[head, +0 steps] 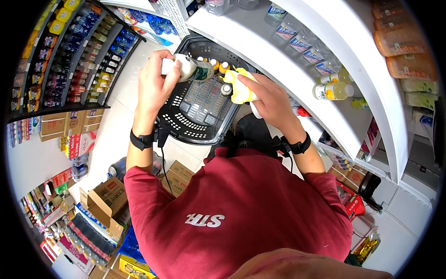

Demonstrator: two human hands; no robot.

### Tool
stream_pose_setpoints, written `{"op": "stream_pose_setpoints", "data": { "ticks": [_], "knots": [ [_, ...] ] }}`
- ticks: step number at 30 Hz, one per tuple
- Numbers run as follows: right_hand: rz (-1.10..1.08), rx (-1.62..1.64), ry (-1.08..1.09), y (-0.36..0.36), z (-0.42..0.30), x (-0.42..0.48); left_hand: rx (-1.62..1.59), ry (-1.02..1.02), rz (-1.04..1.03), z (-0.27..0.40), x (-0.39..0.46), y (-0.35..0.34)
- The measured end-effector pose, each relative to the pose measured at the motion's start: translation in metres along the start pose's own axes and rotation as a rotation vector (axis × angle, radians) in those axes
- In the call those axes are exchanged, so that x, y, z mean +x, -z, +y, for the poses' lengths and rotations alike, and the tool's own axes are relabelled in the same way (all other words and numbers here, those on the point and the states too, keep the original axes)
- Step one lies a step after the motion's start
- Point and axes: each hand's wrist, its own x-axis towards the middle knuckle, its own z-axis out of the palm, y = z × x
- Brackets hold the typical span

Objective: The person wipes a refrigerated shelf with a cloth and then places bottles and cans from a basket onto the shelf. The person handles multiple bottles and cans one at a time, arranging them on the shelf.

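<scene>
My left hand (156,80) grips a white-capped bottle (188,68) by its capped end. The bottle has a dark green label, is tilted nearly sideways, and its base points right. My right hand (270,97) clutches a crumpled yellow cloth (240,87) just right of the bottle, with a gap between them. Something white (255,110) shows under that hand; I cannot tell what it is. Below both hands is a black plastic basket (190,129) with a perforated rim. Inside it stand several yellow bottles with white caps (224,67) and one more white-capped bottle (226,89).
White shelves (244,40) curve along the right, holding clear bottles (299,45) and a yellow drink bottle (332,91). A dark rack of drinks (75,52) stands at the left. Cardboard boxes (108,195) and packed bottles sit on the floor behind me at the left.
</scene>
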Motion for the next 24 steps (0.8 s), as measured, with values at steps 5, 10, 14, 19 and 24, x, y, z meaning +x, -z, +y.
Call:
{"op": "stream_pose_setpoints", "data": {
  "ticks": [5, 10, 14, 19, 24],
  "knots": [
    [0.122, 0.012, 0.058, 0.022, -0.012, -0.011, -0.098, -0.046, 0.06, 0.049, 0.008, 0.028],
    [0.117, 0.049, -0.001, 0.046, -0.014, -0.036, -0.155, -0.151, 0.041, 0.098, 0.007, 0.024],
    [0.132, 0.111, -0.05, 0.069, -0.016, -0.059, -0.198, -0.258, -0.015, 0.145, 0.008, 0.007],
    [0.368, 0.468, -0.025, 0.125, -0.034, -0.089, -0.228, -0.441, -0.154, 0.234, 0.013, -0.026],
    [0.708, 0.249, 0.351, 0.199, -0.05, -0.125, -0.269, -0.788, -0.208, 0.356, 0.015, -0.078]
  ]
}}
